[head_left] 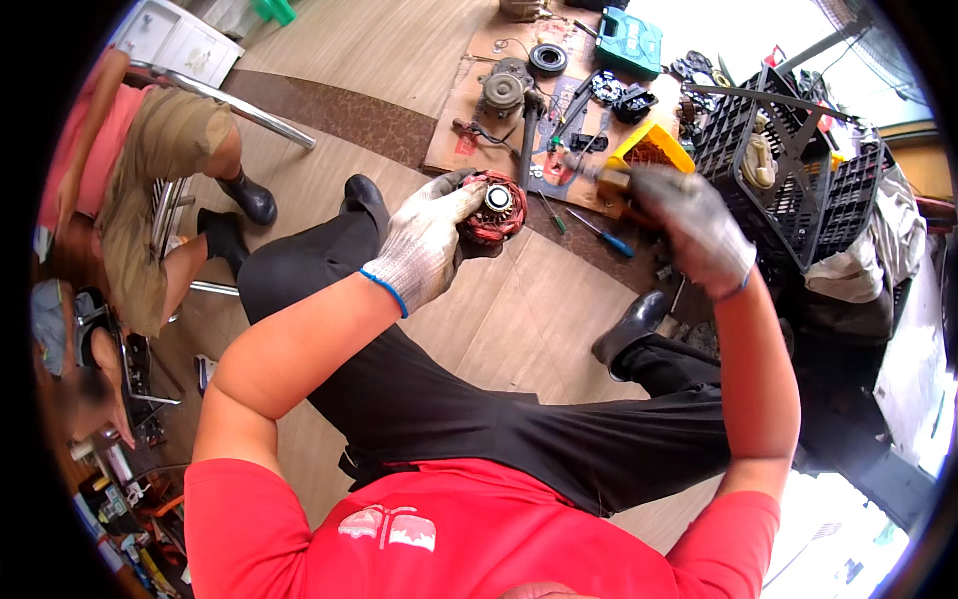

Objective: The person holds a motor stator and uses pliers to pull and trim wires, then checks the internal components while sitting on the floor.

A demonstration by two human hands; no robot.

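My left hand (429,235), in a white knit glove with a blue cuff, is closed around a round motor part with reddish copper windings (491,212). A bright ring and a dark centre show on the part's upper face. My right hand (694,225), gloved too and smeared by motion, is closed on a blurred tool with an orange-brown section (614,185); its kind cannot be made out. Below that tool a blue-handled screwdriver (611,240) lies on the floor, beside a thin green-handled tool (554,215).
Ahead, a cardboard sheet (459,130) bears a metal motor housing (504,90), a black ring (548,59), a teal case (629,42) and a yellow bin (654,148). Black crates (748,140) stand at right. On the left, another person (150,170) sits on a metal-framed chair.
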